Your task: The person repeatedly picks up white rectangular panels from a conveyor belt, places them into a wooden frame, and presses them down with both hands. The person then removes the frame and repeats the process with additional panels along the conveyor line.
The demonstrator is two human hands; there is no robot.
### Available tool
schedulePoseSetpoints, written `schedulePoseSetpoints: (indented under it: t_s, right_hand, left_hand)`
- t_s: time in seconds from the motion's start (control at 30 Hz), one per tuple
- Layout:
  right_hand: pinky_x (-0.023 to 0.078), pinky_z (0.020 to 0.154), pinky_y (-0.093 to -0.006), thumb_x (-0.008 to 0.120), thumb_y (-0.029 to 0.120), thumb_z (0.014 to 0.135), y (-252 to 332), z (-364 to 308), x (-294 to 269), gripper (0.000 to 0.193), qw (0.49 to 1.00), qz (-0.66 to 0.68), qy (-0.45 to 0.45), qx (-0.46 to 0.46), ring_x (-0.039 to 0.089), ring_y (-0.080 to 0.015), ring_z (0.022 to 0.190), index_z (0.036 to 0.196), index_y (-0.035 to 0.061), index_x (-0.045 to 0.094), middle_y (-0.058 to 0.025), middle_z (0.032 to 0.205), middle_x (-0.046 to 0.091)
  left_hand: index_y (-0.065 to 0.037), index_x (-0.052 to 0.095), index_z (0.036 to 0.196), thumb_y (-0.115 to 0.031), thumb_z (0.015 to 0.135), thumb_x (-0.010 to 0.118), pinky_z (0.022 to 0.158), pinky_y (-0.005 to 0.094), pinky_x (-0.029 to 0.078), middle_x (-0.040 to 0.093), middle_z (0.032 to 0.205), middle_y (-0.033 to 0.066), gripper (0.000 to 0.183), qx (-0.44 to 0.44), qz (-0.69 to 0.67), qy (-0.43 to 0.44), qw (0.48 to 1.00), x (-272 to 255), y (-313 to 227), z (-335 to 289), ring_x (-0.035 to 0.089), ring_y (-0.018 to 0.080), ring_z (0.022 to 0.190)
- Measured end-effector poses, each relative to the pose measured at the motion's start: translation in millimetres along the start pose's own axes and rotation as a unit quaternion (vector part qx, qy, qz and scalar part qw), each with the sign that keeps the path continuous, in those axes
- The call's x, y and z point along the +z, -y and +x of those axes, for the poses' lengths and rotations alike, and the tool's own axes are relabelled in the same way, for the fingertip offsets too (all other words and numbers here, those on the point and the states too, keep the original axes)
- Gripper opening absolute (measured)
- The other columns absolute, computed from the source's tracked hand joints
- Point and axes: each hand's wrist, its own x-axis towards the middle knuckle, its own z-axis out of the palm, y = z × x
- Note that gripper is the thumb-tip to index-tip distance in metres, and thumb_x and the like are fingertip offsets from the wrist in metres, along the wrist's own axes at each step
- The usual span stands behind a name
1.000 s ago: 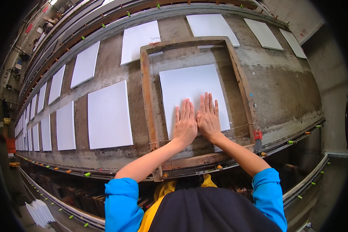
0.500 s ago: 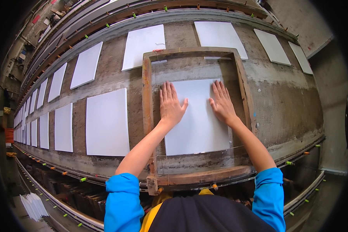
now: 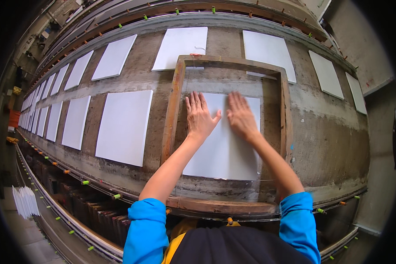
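inside the wooden frame (image 3: 287, 119), a white rectangular panel (image 3: 220, 152) lies flat, nearer the frame's near bar than its far one. the left hand (image 3: 201, 118) is palm down, fingers straight and together, thumb spread, over the panel's far left part within the frame; the right hand (image 3: 242, 115), its fingertips blurred, is likewise flattened beside it, toward the frame's right bar. neither grips anything, and how hard they press, if at all, i cannot tell. uneven pressure from the two palms could push the panel askew inside the frame, or leave a crease or trapped air, and any dirt on the fingers could mark the white face. a forearm leaning on the frame's left bar might shift it. the frame's far bar crosses the near edges of a white panel (image 3: 180, 47) beyond its left corner and another (image 3: 268, 52) beyond its right one, so if the frame slid, that bar could scuff them or nudge them off line.
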Motion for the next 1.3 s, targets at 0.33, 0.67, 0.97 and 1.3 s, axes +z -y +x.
schedulePoseSetpoints:
  t_s: [0.33,0.67,0.97,1.3]
  right_hand:
    - [0.020,0.108,-0.0364,0.037,0.018,0.088,21.0,3.2,-16.2,0.054,0.991,0.137,-0.011,-0.002,0.028,-0.0244,0.129,0.137,0.0015,0.020,-0.0144,0.139,0.031]
    - [0.026,0.106,-0.0390,0.040,0.014,0.088,-12.6,-13.8,-14.6,0.062,0.969,0.089,-0.095,0.209,0.039,-0.0278,0.122,0.138,0.0012,0.007,-0.0180,0.131,0.041]
    - [0.016,0.109,-0.0376,0.042,0.024,0.088,41.6,-107.6,-40.1,0.058,0.996,0.028,-0.021,0.079,0.020,-0.0304,0.132,0.136,0.0004,0.021,-0.0211,0.139,0.026]
    - [0.013,0.110,-0.0398,0.041,0.022,0.088,61.3,-120.9,-63.2,0.055,0.992,0.062,0.012,0.109,0.016,-0.0261,0.134,0.136,0.0017,0.022,-0.0172,0.141,0.023]
  left_hand:
    - [0.005,0.034,0.130,-0.045,0.080,0.051,0.108,0.0487,0.008,0.034,0.126,0.0366,0.073,0.037,0.051,0.006,0.998,-2.4,0.9,-3.4,0.028,0.0423,0.126]
    - [0.009,0.025,0.132,-0.053,0.083,0.041,0.107,0.0496,0.003,0.026,0.133,0.0350,0.080,0.007,0.084,0.102,0.991,-5.9,-4.7,3.8,0.021,0.0403,0.129]
    - [0.006,0.025,0.133,-0.052,0.086,0.041,0.105,0.0549,0.001,0.017,0.141,0.0255,0.076,0.219,-0.076,0.107,0.967,-37.7,5.9,-97.7,0.010,0.0338,0.134]
    - [-0.005,0.025,0.136,-0.044,0.091,0.035,0.102,0.0614,0.001,0.018,0.143,0.0195,0.060,0.214,-0.113,0.120,0.963,-54.0,3.9,-103.7,0.010,0.0303,0.135]
